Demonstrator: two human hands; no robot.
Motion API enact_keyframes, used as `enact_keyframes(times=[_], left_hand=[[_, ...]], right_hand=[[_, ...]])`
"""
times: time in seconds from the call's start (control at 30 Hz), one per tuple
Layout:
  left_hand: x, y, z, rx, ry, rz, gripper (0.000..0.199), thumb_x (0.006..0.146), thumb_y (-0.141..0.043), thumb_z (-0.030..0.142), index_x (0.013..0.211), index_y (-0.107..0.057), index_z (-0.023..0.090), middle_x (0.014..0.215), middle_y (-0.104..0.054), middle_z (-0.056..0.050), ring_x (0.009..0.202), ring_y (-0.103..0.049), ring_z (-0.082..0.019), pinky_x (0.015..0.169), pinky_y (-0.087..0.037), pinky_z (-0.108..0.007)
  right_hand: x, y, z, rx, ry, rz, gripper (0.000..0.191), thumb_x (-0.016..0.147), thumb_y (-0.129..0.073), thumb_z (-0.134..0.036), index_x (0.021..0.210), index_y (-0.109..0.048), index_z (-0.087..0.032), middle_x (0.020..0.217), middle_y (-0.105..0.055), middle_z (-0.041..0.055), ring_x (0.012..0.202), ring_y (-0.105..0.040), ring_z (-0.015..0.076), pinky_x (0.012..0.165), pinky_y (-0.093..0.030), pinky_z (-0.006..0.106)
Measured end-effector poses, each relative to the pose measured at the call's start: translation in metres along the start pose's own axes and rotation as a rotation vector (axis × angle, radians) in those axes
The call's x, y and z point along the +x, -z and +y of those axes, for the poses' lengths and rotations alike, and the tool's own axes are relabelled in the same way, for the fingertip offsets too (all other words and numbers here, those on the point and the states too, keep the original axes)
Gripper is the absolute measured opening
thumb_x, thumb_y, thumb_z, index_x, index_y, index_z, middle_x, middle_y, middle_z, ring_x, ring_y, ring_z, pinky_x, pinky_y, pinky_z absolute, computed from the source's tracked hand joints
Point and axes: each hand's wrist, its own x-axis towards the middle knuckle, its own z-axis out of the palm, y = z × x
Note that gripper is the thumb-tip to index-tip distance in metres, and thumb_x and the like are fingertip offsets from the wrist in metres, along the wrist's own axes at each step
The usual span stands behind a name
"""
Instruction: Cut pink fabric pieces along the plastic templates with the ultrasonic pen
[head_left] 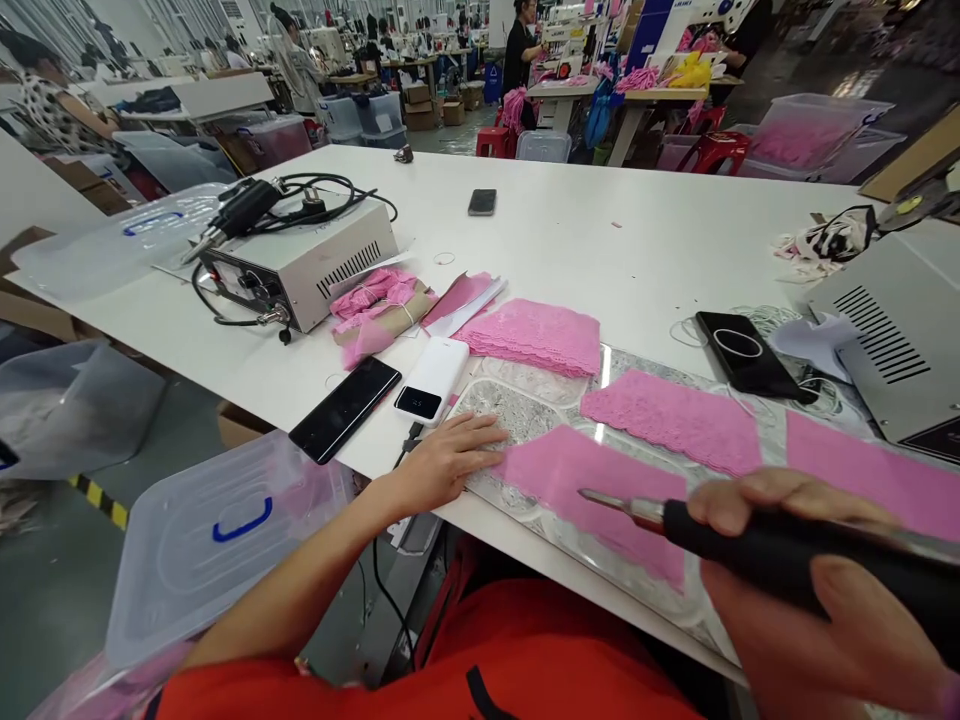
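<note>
My left hand (pixel 454 462) lies flat, fingers stretched out, on a clear patterned template (pixel 525 400), its fingertips at the left end of a pink fabric piece (pixel 600 490). My right hand (pixel 817 590) is closed around a black-handled pen tool with a thin metal tip (pixel 780 545). That tip points left above the same pink piece; whether it touches cannot be made out. Behind it a scalloped pink lace piece (pixel 671 415) rests on the template. A stack of pink lace (pixel 529 335) sits at the template's back edge, and another pink piece (pixel 870 470) lies to the right.
Left of the template are a white power bank (pixel 435 378) and a black phone (pixel 345 408). A grey box (pixel 300 265) carries a similar corded tool (pixel 244 210). At right, a black device (pixel 750 355) lies near a second vented box (pixel 896 320). A lidded plastic bin (pixel 202 540) stands below, left.
</note>
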Motion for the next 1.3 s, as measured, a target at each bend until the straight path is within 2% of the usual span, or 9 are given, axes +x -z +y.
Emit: enact_keyframes(times=[0.03,0.13,0.3,0.47,0.6,0.83,1.07,1.3], left_hand=[[0.000,-0.001,0.000,-0.010,-0.004,0.017,0.042,0.084,-0.041,-0.003,0.110,-0.067,0.017,0.129,-0.063,-0.008,0.132,-0.048,-0.022,0.109,-0.043,-0.046],[-0.001,-0.005,0.000,-0.045,-0.008,0.071,0.039,0.083,-0.041,-0.004,0.102,-0.068,0.016,0.127,-0.064,-0.009,0.130,-0.051,-0.022,0.108,-0.045,-0.046],[-0.004,-0.010,0.002,-0.058,0.048,0.112,0.040,0.083,-0.042,-0.005,0.102,-0.069,0.017,0.129,-0.063,-0.007,0.134,-0.046,-0.023,0.106,-0.047,-0.044],[-0.005,-0.013,0.004,-0.028,0.052,0.098,0.042,0.079,-0.044,-0.007,0.102,-0.069,0.018,0.132,-0.061,-0.006,0.136,-0.043,-0.025,0.108,-0.045,-0.045],[-0.004,-0.011,0.004,-0.037,0.037,0.123,0.040,0.081,-0.044,-0.005,0.102,-0.070,0.017,0.131,-0.061,-0.007,0.135,-0.043,-0.026,0.108,-0.045,-0.044],[-0.004,-0.009,0.006,-0.037,0.063,0.077,0.039,0.081,-0.046,-0.006,0.102,-0.069,0.018,0.136,-0.058,-0.006,0.139,-0.038,-0.026,0.111,-0.042,-0.044],[-0.003,-0.007,0.007,-0.040,0.043,0.126,0.042,0.078,-0.042,-0.009,0.100,-0.068,0.015,0.131,-0.061,-0.008,0.137,-0.041,-0.025,0.111,-0.042,-0.043],[-0.004,-0.007,0.006,-0.033,0.064,0.090,0.045,0.075,-0.041,-0.009,0.101,-0.068,0.017,0.134,-0.059,-0.006,0.139,-0.039,-0.026,0.110,-0.042,-0.045]], right_hand=[[0.004,-0.014,0.002,0.007,0.040,-0.010,0.019,0.068,-0.068,-0.035,0.082,-0.063,-0.023,0.079,-0.056,0.0010,0.057,-0.052,0.0143,0.057,-0.048,0.038],[0.011,-0.047,0.012,0.049,0.022,-0.124,0.017,0.072,-0.067,-0.034,0.083,-0.062,-0.022,0.079,-0.056,0.0012,0.057,-0.052,0.0131,0.056,-0.049,0.035],[0.005,-0.070,0.030,0.046,0.017,-0.230,0.015,0.076,-0.066,-0.033,0.086,-0.061,-0.022,0.081,-0.056,0.0013,0.060,-0.054,0.0125,0.058,-0.049,0.033],[0.002,-0.076,0.039,0.036,0.012,-0.246,0.014,0.077,-0.066,-0.031,0.085,-0.061,-0.021,0.081,-0.055,0.0012,0.061,-0.055,0.0121,0.057,-0.049,0.031],[0.003,-0.078,0.036,0.023,0.011,-0.247,0.015,0.076,-0.066,-0.032,0.086,-0.061,-0.021,0.081,-0.054,0.0007,0.061,-0.054,0.0119,0.056,-0.049,0.031],[0.004,-0.079,0.036,-0.021,0.004,-0.236,0.017,0.076,-0.066,-0.035,0.086,-0.060,-0.022,0.081,-0.053,0.0006,0.058,-0.053,0.0120,0.055,-0.049,0.033],[0.004,-0.080,0.036,0.001,-0.011,-0.243,0.017,0.076,-0.067,-0.034,0.086,-0.060,-0.021,0.081,-0.054,0.0008,0.060,-0.054,0.0119,0.056,-0.049,0.032],[0.003,-0.081,0.037,-0.009,0.000,-0.329,0.010,0.080,-0.064,-0.028,0.082,-0.057,-0.021,0.081,-0.054,0.0004,0.062,-0.056,0.0119,0.058,-0.052,0.032]])
